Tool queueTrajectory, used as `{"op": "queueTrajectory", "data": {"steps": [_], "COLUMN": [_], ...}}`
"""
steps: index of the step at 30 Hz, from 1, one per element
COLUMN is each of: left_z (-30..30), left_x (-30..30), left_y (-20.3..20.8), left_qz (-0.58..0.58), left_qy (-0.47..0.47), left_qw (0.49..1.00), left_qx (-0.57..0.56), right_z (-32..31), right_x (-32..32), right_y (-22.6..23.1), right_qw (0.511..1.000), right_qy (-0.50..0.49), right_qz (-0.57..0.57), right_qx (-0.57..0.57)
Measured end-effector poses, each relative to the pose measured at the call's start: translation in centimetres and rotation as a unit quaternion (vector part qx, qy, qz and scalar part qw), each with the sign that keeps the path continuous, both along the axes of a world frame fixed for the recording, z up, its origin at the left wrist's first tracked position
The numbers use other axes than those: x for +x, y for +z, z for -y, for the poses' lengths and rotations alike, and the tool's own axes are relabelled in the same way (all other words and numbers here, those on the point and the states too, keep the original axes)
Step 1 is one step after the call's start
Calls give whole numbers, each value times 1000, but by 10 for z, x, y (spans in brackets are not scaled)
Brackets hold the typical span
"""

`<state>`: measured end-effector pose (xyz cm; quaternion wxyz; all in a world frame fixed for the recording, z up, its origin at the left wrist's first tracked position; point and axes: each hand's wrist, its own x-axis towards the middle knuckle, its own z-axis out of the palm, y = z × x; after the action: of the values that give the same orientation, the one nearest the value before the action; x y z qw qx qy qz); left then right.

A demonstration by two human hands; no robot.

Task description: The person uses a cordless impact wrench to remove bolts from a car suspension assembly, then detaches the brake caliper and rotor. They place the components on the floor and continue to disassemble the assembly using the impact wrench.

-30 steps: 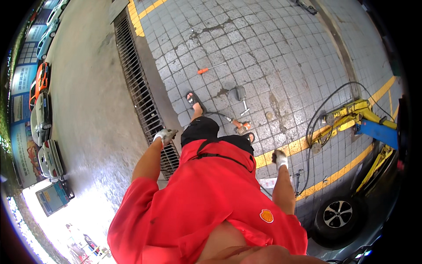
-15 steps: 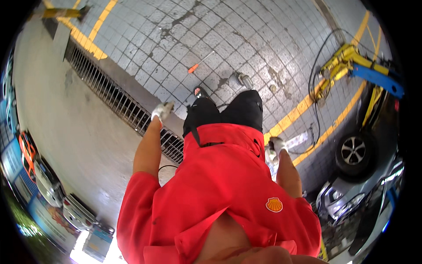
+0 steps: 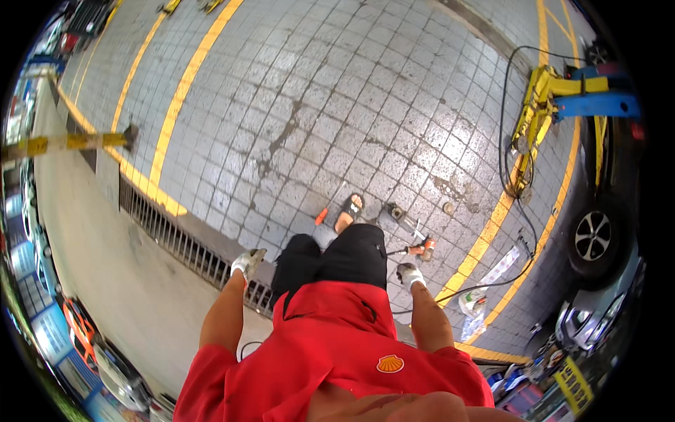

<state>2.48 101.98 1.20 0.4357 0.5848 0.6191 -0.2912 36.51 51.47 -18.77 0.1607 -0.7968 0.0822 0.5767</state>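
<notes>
My left hand [image 3: 248, 264], in a pale glove with soiled fingertips, hangs beside my left thigh, above the edge of the floor drain grate [image 3: 184, 243]. Its fingers look loosely stretched, and it holds nothing I can see. By my right thigh hangs my right hand [image 3: 408, 275], also gloved, with fingers curled in and nothing showing in them. Just ahead of it an orange air impact wrench [image 3: 424, 249] lies on the tiles. An orange-handled screwdriver [image 3: 321, 216] rests left of my sandalled foot [image 3: 354, 207]. Right of that foot stands a small dark metal-and-clear object [image 3: 397, 213], its kind unclear.
A black hose [image 3: 508, 282] curves over the floor at the right. Beyond stand a yellow lift arm [image 3: 533, 119] with a blue beam [image 3: 598, 106] and a car wheel [image 3: 593, 236]. Plastic packaging [image 3: 472, 302] lies near the yellow line. A yellow barrier [image 3: 67, 145] is at the left.
The view has tilted forward, showing more floor ahead. One foot has stepped forward beside the screwdriver, and the impact wrench has come into sight. Both hands still hang at my sides.
</notes>
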Motion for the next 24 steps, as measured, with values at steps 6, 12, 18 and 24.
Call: {"op": "queueTrajectory", "data": {"steps": [6,12,18,24], "left_z": [-111,-215,-327,-450], "left_x": [122,167,107,24], "left_y": [5,-34,-154,-316], "left_qz": [78,150,60,-70], "left_qy": [-18,-164,-369,-304], "left_qw": [996,973,928,945], "left_qx": [-51,-56,-4,-98], "right_z": [-194,-269,-293,-469], "right_x": [82,69,-85,-188], "right_y": [107,119,69,19], "right_qw": [969,933,900,971], "right_qy": [-52,-237,-391,-203], "right_qz": [87,134,109,-19], "right_qx": [224,236,160,123]}}
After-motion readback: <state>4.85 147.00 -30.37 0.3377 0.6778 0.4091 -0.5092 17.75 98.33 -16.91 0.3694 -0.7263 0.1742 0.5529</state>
